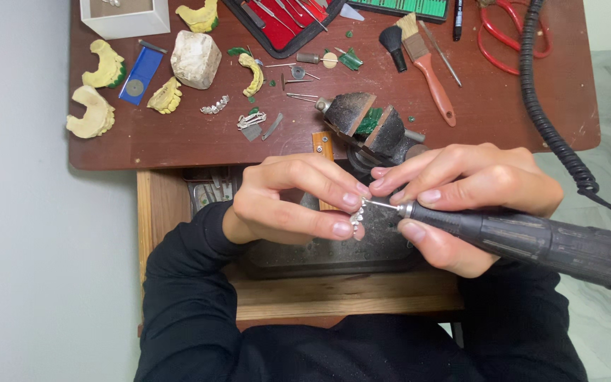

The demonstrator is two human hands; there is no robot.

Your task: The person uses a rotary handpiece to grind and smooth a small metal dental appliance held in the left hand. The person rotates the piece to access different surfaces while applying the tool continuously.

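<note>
Vise [373, 127] behind hands, plaster casts [97, 88] far left, brush [426, 64] right

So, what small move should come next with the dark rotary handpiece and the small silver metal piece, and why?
Probably turn the small silver metal piece slightly in the left hand. The thin bur of the dark rotary handpiece, held by the right hand, meets only its upper edge, and the fingertips hide the rest.

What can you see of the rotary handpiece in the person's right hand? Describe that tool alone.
The rotary handpiece is a thick, dark grey, ribbed cylinder lying nearly level, its body running off to the right. A silver collar narrows to a thin metal bit pointing left at the small silvery piece pinched in the left hand. The right hand grips its front end.
</note>
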